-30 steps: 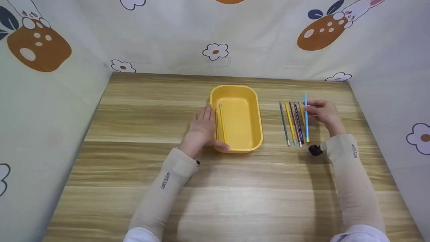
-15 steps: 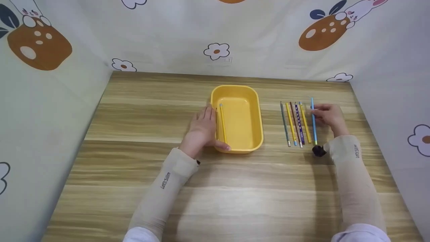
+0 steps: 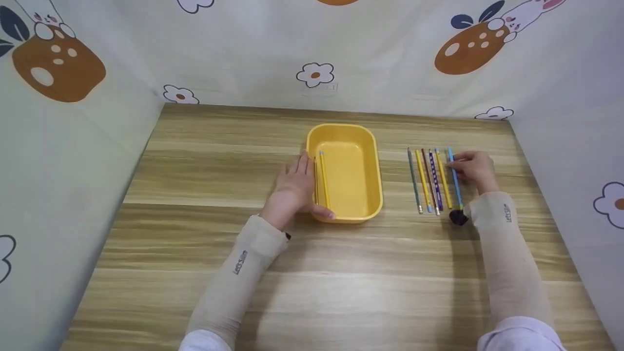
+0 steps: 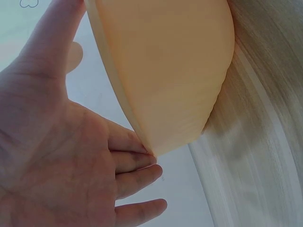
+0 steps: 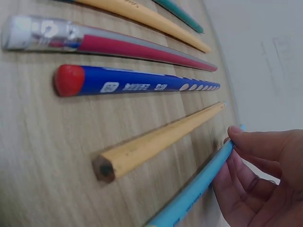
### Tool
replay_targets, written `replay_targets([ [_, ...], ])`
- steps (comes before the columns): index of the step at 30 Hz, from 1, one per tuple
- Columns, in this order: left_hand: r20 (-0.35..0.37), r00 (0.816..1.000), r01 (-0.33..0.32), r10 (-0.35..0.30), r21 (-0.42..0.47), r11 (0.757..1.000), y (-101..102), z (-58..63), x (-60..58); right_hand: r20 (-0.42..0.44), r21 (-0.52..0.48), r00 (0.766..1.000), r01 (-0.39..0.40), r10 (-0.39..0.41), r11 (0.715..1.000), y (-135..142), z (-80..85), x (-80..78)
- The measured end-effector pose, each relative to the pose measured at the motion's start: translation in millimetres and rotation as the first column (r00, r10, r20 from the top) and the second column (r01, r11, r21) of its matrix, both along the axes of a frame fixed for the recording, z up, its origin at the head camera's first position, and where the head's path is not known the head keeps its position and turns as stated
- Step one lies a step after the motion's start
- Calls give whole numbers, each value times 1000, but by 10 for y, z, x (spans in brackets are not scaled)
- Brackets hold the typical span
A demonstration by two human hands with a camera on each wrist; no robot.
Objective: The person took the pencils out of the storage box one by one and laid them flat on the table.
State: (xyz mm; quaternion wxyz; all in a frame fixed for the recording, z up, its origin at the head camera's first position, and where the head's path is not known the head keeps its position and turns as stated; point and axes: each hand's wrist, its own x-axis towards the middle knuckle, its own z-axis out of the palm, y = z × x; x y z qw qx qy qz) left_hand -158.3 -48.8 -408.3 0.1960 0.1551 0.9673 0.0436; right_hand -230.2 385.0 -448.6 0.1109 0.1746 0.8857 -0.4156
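My left hand [image 3: 293, 187] rests along the left side of a yellow tray [image 3: 378, 187], its thumb over the near left corner. In the left wrist view the fingertips [image 4: 142, 177] lie straight at the tray's rim. Two pencils lie inside, a yellow pencil [image 3: 324, 180] showing best. On the right, my right hand [image 3: 477, 169] pinches a light blue pencil [image 3: 457, 185] between thumb and fingers, near its far end. Left of it lies a row of several pencils, among them a yellow pencil [image 3: 443, 179] and a dark blue pencil with a red end [image 5: 137, 81].
A wood-grain table [image 3: 219, 151] bears everything. Patterned cloth walls [image 3: 243, 58] enclose its back and sides. The row also has a maroon-and-silver pencil [image 5: 128, 49] and a green pencil [image 3: 414, 180] at its left end.
My right hand has moved the light blue pencil right, away from the yellow one beside it, then slightly back left, now tilted. The left hand and tray stay put.
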Motion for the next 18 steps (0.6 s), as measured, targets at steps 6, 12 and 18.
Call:
replay_targets([
  [6,-12,1000,4,-4,3,1000,-2,0,9,9,44,1000,-2,2,999,-23,-12,-23],
  [12,-32,1000,2,-2,13,1000,-3,3,10,25,66,1000,-13,12,998,-27,8,-14],
  [18,-22,1000,8,-7,8,1000,-3,7,9,32,106,999,-17,14,994,-36,5,-12],
])
